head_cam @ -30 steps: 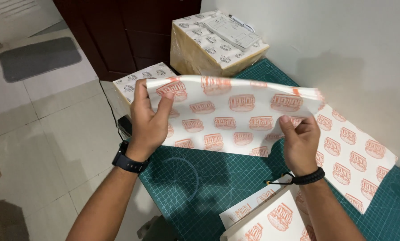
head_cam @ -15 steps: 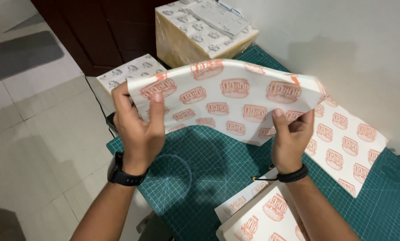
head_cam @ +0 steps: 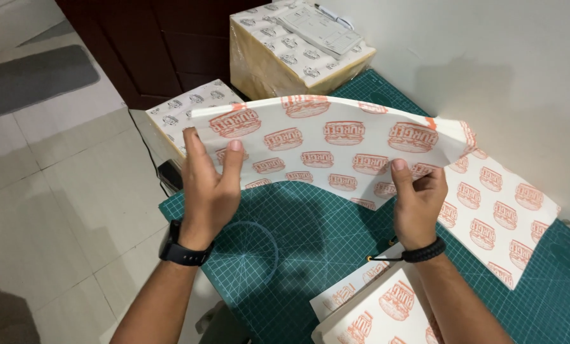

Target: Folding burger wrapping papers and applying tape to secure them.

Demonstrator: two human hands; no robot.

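Note:
I hold a white paper sheet (head_cam: 336,143) printed with orange burger logos, lifted and bowed into an arch over a green cutting mat (head_cam: 297,236). My left hand (head_cam: 208,188) pinches its left end, fingers upright against the paper, a black watch on the wrist. My right hand (head_cam: 418,204) grips the lower right part, a black cord bracelet on that wrist. The sheet's far right end rests on the mat near the white wall.
A stack of the same printed paper (head_cam: 387,312) lies on the mat by my right forearm. A wrapped box (head_cam: 297,51) and a smaller printed box (head_cam: 183,114) stand at the far side. Tiled floor (head_cam: 62,191) lies to the left, dark cabinet behind.
Both hands have raised the sheet and pushed its ends together, so it bows upward more. The view has shifted slightly downward and left.

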